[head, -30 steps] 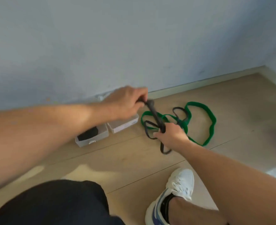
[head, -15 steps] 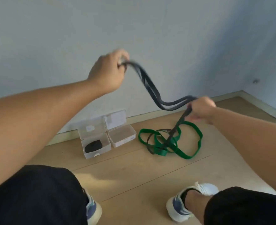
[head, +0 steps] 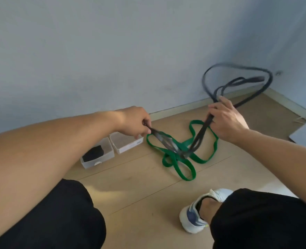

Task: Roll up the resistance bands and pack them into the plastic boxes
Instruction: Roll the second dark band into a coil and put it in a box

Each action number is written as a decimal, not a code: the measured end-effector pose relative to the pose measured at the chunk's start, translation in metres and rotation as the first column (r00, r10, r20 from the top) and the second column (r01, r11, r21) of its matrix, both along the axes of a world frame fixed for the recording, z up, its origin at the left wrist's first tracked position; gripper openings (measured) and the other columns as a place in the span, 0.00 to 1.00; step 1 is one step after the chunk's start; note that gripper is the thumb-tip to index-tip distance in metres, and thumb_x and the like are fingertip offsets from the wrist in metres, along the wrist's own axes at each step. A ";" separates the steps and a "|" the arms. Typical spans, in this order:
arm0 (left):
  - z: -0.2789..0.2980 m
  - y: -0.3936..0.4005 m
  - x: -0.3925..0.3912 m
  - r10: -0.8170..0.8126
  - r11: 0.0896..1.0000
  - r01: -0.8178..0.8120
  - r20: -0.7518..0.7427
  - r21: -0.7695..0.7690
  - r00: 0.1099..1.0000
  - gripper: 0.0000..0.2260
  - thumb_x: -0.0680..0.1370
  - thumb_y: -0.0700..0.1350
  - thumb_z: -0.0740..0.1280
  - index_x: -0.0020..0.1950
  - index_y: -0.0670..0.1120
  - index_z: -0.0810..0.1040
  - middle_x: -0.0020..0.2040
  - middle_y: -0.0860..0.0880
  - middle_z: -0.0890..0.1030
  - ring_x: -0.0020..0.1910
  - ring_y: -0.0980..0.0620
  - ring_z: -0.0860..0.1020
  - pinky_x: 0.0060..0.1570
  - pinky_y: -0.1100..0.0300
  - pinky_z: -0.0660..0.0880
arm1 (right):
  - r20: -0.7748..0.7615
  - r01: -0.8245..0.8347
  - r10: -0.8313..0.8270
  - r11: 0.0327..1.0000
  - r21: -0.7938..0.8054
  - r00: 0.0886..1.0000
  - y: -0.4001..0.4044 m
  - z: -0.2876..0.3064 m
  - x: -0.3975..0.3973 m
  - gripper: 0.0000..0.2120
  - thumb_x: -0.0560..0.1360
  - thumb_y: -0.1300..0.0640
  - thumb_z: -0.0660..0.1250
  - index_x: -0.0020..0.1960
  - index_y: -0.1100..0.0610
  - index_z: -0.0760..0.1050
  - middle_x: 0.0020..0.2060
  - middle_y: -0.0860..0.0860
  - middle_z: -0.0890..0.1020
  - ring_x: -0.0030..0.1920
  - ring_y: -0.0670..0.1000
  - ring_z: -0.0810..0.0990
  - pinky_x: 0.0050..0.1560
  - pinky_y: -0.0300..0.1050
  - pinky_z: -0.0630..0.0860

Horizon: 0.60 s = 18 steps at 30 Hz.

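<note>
My left hand pinches one end of a long black resistance band just above the floor. My right hand grips the same band further along; the band sags between my hands and its free part loops up in a blur before the wall. Under it a green resistance band lies tangled on the wooden floor. Two open clear plastic boxes stand by the wall: the left box holds a rolled black band, the right box looks empty.
The wall and its skirting board run right behind the boxes, with a corner at the right. A grey flat panel lies at the right edge. My knees and a white shoe fill the foreground.
My left hand has dropped from head height to just above the boxes. The black band's loose part has swung up to the right, and my right hand has moved down a little.
</note>
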<state>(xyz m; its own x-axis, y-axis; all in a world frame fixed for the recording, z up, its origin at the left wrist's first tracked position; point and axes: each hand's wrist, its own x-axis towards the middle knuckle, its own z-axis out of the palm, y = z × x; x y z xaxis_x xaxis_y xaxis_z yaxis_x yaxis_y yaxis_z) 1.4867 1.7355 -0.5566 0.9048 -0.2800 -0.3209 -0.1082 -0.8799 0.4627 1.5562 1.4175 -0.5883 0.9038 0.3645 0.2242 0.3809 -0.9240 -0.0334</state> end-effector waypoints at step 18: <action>-0.004 0.029 -0.011 0.136 0.973 -0.150 -0.091 -0.175 0.987 0.08 0.81 0.49 0.71 0.48 0.45 0.84 0.40 0.53 0.88 0.39 0.53 0.87 0.36 0.63 0.78 | -0.499 0.020 -0.334 0.846 -0.533 0.800 -0.002 -0.010 -0.013 0.28 0.71 0.53 0.77 0.70 0.50 0.74 0.59 0.50 0.81 0.58 0.53 0.80 0.58 0.47 0.79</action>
